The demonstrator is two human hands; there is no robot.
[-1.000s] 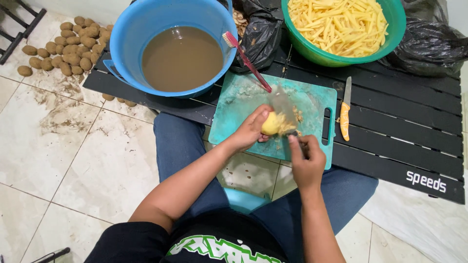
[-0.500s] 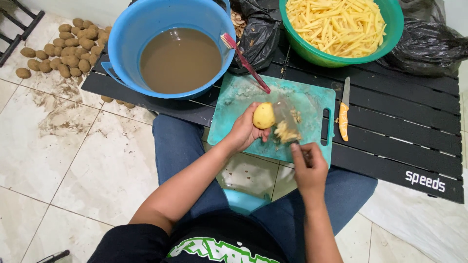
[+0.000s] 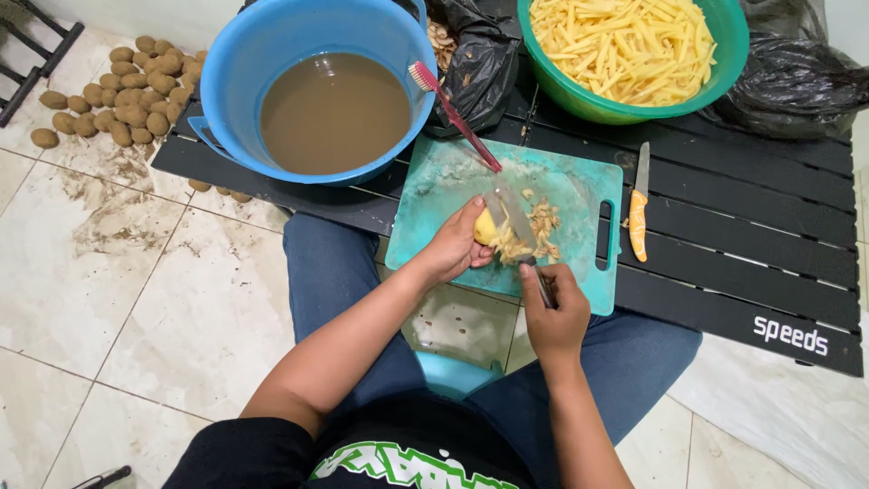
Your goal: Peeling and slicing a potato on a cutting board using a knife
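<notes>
The left hand [image 3: 453,246] is closed around a small yellow peeled potato [image 3: 485,226], pinning it on the worn teal plastic cutting board [image 3: 579,195] that lies at the near edge of the black slatted counter [image 3: 742,226]. The right hand [image 3: 552,312] is clenched on the handle of a steel-bladed kitchen knife [image 3: 513,215], whose blade rests against the potato's right side. Just beside the blade lies a small heap of pale cut potato pieces [image 3: 539,226]; the blade blurs a little, so how deep it sits in the potato is hard to tell.

Judging from the scene, the cutting is well under way. The green plastic bowl [image 3: 733,54] is heaped with yellow potato sticks, yet a pile of unpeeled brown potatoes [image 3: 118,91] still waits on the tiled floor. The blue plastic basin [image 3: 226,81] holds murky brown water, with a red toothbrush [image 3: 457,113] leaning on its rim. An orange-handled knife [image 3: 640,213] lies unused to the right of the board.
</notes>
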